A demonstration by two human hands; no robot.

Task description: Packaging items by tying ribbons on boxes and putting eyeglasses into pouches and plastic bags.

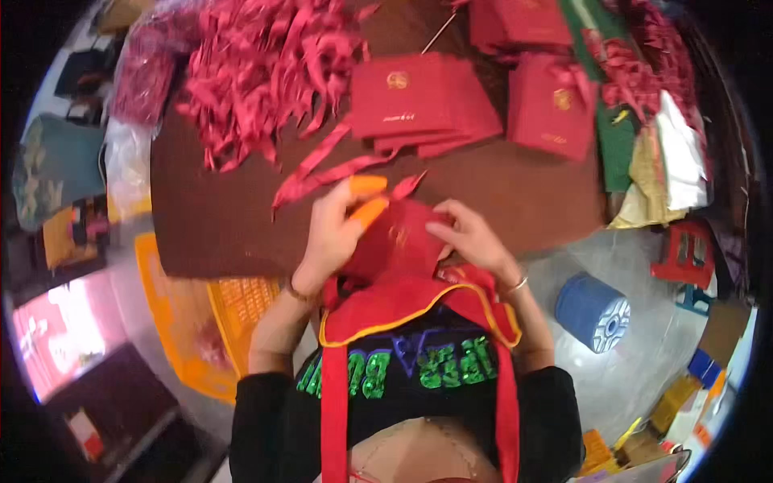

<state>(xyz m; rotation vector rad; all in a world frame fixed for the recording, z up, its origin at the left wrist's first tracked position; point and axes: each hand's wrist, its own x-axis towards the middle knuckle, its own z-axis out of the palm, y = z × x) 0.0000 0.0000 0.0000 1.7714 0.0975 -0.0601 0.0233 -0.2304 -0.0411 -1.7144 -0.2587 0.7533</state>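
One red folder (396, 241) sits at the near edge of the brown surface (531, 197), pinched in my right grip (477, 239); whether my left grip (334, 224), two digits orange-capped, closes on it I cannot tell. Beyond: one ribbon heap (266, 72), at least three folder stacks (403, 97).

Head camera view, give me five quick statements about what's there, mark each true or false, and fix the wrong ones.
1. The left hand wears orange covers on two digits. True.
2. The apron is green with white trim. False: the apron is red with yellow trim.
3. Both hands, left and right, are at a red booklet. True.
4. The orange basket is on the person's right. False: the orange basket is on the left.
5. A large pile of red ribbons lies on the brown table. True.
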